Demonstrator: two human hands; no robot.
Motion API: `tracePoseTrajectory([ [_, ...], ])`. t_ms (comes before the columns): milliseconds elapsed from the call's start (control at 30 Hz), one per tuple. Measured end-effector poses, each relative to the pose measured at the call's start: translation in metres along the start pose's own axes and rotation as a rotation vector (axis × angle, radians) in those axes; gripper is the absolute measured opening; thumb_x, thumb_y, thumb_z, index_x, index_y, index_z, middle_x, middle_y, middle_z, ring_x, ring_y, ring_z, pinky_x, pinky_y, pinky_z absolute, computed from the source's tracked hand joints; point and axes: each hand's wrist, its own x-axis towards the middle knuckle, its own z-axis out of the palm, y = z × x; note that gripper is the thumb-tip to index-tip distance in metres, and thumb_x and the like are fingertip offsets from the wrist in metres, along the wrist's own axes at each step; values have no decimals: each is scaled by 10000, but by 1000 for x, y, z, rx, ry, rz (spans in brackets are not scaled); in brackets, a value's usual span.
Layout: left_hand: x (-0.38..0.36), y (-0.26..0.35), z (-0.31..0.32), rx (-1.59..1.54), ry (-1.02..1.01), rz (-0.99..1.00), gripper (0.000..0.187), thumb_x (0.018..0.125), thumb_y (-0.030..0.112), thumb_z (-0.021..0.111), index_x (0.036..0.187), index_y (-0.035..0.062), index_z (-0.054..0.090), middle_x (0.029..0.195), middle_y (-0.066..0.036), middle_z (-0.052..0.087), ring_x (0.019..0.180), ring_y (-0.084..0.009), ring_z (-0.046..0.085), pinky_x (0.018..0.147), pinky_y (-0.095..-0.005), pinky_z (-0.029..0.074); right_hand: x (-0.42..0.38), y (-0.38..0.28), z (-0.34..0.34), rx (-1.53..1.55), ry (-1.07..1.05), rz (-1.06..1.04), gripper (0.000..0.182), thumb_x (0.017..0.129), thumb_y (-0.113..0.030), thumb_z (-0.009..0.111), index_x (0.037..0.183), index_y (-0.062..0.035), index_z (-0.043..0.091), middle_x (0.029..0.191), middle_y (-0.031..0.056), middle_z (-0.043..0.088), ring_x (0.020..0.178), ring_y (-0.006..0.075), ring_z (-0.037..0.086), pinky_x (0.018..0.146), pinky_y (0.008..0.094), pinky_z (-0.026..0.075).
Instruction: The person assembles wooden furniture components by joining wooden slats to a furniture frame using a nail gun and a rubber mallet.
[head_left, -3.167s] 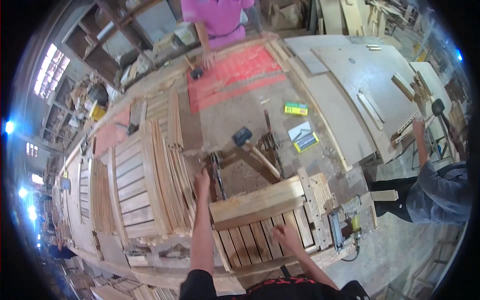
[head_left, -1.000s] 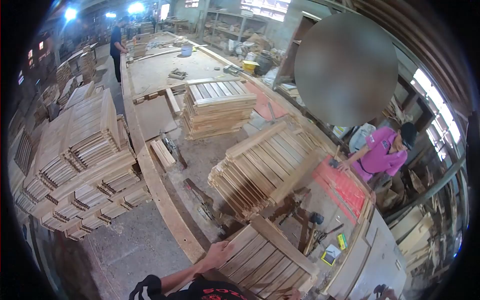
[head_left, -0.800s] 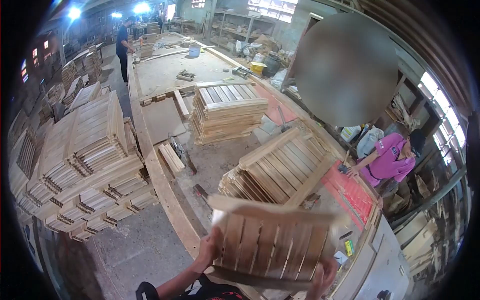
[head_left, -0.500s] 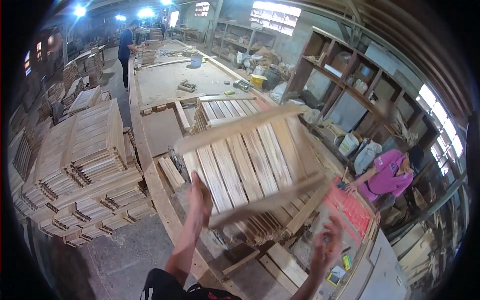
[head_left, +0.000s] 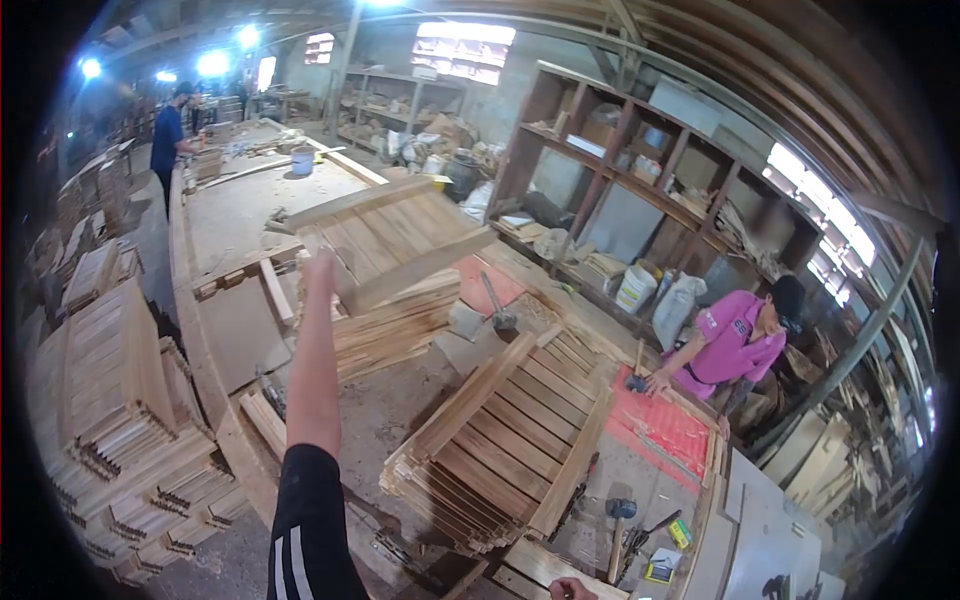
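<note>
My left hand (head_left: 322,272) is stretched far forward, closed on the near-left edge of a slatted wooden panel (head_left: 400,235). The panel is tilted above a stack of similar wooden pieces (head_left: 395,325) on the workbench. My right hand (head_left: 572,589) shows only as a sliver at the bottom edge, close to the wooden boards there; most of its fingers are cut off. Between the hands lies a stack of slatted wooden panels (head_left: 510,430). Right of this stack lies a mallet (head_left: 620,510), beside a small yellow-green box (head_left: 680,533).
A person in a pink shirt (head_left: 735,340) works at a red sheet (head_left: 660,430) on the right. Piled panels (head_left: 110,380) stand on the floor at left. Another mallet (head_left: 502,318) lies beyond the middle stack. Shelving (head_left: 610,175) lines the back wall; another person (head_left: 168,140) stands far left.
My left hand has carried the panel forward and left, off the middle stack. My right hand has let the panel be and dropped to the bottom edge. The view has swung right.
</note>
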Motion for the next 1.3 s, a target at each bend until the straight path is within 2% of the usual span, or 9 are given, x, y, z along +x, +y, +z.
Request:
tracePoseTrajectory([
  [100, -83, 42, -13, 610, 256, 0, 809, 832, 591, 582, 1432, 75, 413, 1402, -269, 444, 1350, -420, 369, 1069, -604, 284, -20, 15, 0, -96, -11, 194, 318, 890, -331, 625, 1081, -81, 678, 992, 143, 705, 963, 356, 656, 825, 425, 514],
  [200, -53, -11, 32, 769, 247, 582, 823, 832, 624, 571, 1464, 136, 371, 1493, -261, 320, 1403, -471, 235, 1067, -691, 209, -31, -9, -2, -157, -103, 418, 389, 896, -452, 565, 1115, -155, 684, 1076, 131, 696, 1062, 341, 632, 911, 438, 489],
  [333, 1, -86, 75, 822, -177, 752, 842, 829, 687, 543, 1469, 165, 379, 1525, -231, 282, 1416, -443, 231, 1126, -572, 238, -33, 1, 8, -289, -169, 341, 361, 894, -425, 587, 1089, -140, 693, 990, 158, 704, 969, 350, 661, 832, 446, 513],
  [600, -55, -61, 27, 1037, -357, 987, 751, 819, 631, 590, 1393, 155, 495, 1442, -241, 415, 1351, -471, 342, 1102, -538, 310, -26, 31, 24, -185, -183, 296, 383, 880, -427, 619, 1077, -110, 702, 959, 184, 701, 939, 341, 672, 821, 445, 516],
  [700, -24, -72, 27, 962, -451, 1042, 724, 798, 533, 673, 1351, 89, 524, 1392, -258, 464, 1294, -496, 401, 1092, -507, 341, -17, 49, 42, -154, -84, 224, 151, 820, -168, 674, 875, -30, 705, 778, 102, 707, 702, 199, 684, 649, 321, 523],
  [967, 1, -76, 16, 857, -544, 1119, 614, 792, 306, 746, 1245, -54, 539, 1323, -279, 502, 1212, -478, 465, 1050, -475, 386, -11, 29, 39, 43, 9, 275, 178, 841, -168, 666, 913, -8, 694, 798, 135, 713, 741, 236, 710, 668, 335, 549],
  [1000, 7, -80, 16, 808, -516, 1218, 556, 785, 315, 747, 1170, -43, 567, 1211, -271, 576, 1107, -448, 539, 959, -482, 437, -14, 30, 39, 68, 16, 289, 176, 841, -168, 666, 911, -9, 695, 801, 136, 714, 742, 239, 710, 672, 334, 551],
  [1200, -8, -58, 11, 845, -446, 1126, 374, 766, 309, 753, 924, -2, 617, 797, -222, 659, 800, -427, 633, 726, -481, 483, -11, 34, 44, -17, -65, 273, 193, 843, -195, 651, 925, -27, 701, 797, 135, 714, 754, 255, 711, 678, 338, 550],
  [1300, -14, -38, 3, 901, -461, 1121, 348, 766, 310, 757, 877, 4, 632, 739, -203, 657, 746, -428, 633, 716, -482, 482, -3, 46, 53, 15, -75, 260, 191, 831, -194, 647, 922, -35, 701, 800, 136, 713, 752, 261, 710, 678, 342, 548],
])
